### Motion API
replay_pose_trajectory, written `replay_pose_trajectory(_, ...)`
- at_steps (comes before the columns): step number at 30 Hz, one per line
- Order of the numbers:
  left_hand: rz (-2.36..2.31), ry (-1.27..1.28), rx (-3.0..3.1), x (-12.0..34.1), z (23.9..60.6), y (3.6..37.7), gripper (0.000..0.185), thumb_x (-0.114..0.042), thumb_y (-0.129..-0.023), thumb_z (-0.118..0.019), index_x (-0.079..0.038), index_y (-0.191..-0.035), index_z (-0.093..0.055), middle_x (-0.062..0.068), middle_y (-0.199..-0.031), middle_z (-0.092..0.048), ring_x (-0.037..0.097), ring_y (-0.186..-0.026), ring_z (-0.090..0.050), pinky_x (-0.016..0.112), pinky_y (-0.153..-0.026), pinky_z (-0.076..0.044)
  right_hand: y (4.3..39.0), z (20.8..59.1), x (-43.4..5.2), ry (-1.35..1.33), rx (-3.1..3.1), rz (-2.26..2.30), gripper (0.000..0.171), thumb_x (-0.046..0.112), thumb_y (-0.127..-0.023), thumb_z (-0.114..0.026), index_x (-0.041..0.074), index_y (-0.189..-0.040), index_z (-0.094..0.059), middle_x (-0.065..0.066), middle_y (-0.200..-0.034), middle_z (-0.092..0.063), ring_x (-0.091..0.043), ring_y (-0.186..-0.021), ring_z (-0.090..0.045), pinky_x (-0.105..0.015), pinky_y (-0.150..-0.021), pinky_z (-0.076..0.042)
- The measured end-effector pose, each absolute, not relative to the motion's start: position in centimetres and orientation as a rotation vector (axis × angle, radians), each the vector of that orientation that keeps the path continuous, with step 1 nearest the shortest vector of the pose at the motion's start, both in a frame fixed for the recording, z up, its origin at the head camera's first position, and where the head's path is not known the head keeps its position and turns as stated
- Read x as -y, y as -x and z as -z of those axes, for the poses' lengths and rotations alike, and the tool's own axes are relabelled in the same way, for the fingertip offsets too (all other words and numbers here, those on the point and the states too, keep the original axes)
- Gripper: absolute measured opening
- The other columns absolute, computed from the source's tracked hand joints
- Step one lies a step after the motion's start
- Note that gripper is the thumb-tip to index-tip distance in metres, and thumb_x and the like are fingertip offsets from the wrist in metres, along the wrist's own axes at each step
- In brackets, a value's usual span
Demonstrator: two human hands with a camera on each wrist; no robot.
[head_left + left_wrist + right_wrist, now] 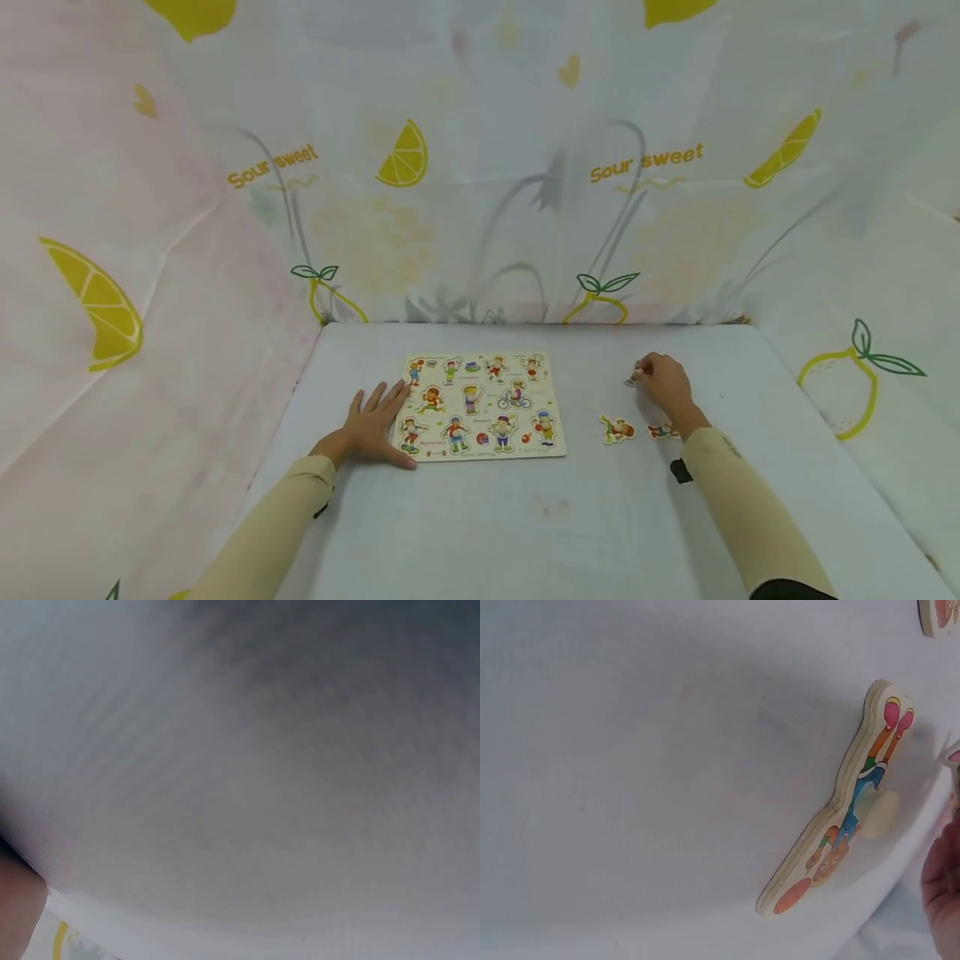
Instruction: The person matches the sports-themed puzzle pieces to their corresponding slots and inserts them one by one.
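Observation:
A wooden puzzle board [483, 407] with cartoon sport figures lies on the white table [525, 517]. My left hand [375, 425] lies flat with spread fingers at the board's left edge. My right hand [660, 382] has its fingers curled round a small puzzle piece [631, 381] to the right of the board. Two loose figure pieces lie near it: one [617, 429] left of my wrist, another [663, 431] partly under the wrist. The right wrist view shows a figure piece with a peg knob [847, 817] lying on the cloth. The left wrist view shows only blurred cloth.
Lemon-print curtains [480, 167] wall in the table at the back and both sides. The table's near part shows bare white cloth. A second piece's corner [939, 615] peeks in at the top right of the right wrist view.

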State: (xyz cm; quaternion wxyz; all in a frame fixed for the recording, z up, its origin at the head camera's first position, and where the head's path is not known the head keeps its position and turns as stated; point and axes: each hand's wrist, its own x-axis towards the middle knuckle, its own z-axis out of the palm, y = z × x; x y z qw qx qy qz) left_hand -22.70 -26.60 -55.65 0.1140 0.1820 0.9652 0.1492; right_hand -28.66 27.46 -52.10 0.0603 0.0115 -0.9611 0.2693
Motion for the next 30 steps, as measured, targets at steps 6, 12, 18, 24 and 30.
replay_pose_trajectory(6,-0.372,-0.518,-2.845,26.8,56.1,23.0,0.147,-0.090,-0.051,-0.069,-0.015,-0.161,-0.003,0.006,-0.169,0.001,0.038,-0.153,0.007,0.065,-0.116,0.011,29.2,52.6,-26.2,-0.206,2.818,-0.923,0.016,0.007,-0.091,-0.066,-0.007,-0.099,-0.067,-0.023,-0.096,-0.069,-0.035,-0.089,-0.065,-0.047,-0.078,-0.053)
replay_pose_trajectory(12,-0.403,-0.535,-2.828,26.5,55.4,22.8,0.148,-0.091,-0.051,-0.067,-0.014,-0.160,-0.003,0.007,-0.168,0.002,0.039,-0.153,0.007,0.066,-0.115,0.012,29.1,52.5,-25.0,-0.232,2.796,-0.993,0.019,0.006,-0.089,-0.066,-0.007,-0.102,-0.071,-0.024,-0.098,-0.070,-0.036,-0.090,-0.067,-0.048,-0.079,-0.055)
replay_pose_trajectory(18,-0.389,-0.515,-2.827,26.5,55.5,22.7,0.147,-0.090,-0.051,-0.068,-0.014,-0.160,-0.005,0.007,-0.168,0.001,0.039,-0.153,0.007,0.065,-0.116,0.012,28.7,52.5,-23.9,-0.230,2.795,-1.057,0.020,0.006,-0.089,-0.067,-0.005,-0.105,-0.072,-0.023,-0.099,-0.070,-0.033,-0.090,-0.067,-0.043,-0.076,-0.056)
replay_pose_trajectory(24,-0.372,-0.516,-2.834,26.7,56.0,23.0,0.147,-0.091,-0.051,-0.067,-0.015,-0.161,-0.004,0.006,-0.168,0.002,0.038,-0.153,0.007,0.065,-0.116,0.011,28.4,52.6,-23.1,-0.304,2.775,-1.037,0.017,0.005,-0.089,-0.069,-0.006,-0.102,-0.073,-0.021,-0.095,-0.070,-0.033,-0.087,-0.067,-0.040,-0.073,-0.055)
replay_pose_trajectory(30,-0.395,-0.513,-2.818,26.6,55.6,22.9,0.149,-0.090,-0.050,-0.069,-0.013,-0.160,-0.004,0.008,-0.168,0.002,0.039,-0.153,0.007,0.065,-0.116,0.013,28.5,52.7,-22.8,-0.351,2.745,-0.987,0.015,0.004,-0.088,-0.069,-0.005,-0.099,-0.073,-0.019,-0.090,-0.070,-0.031,-0.084,-0.066,-0.031,-0.066,-0.052)
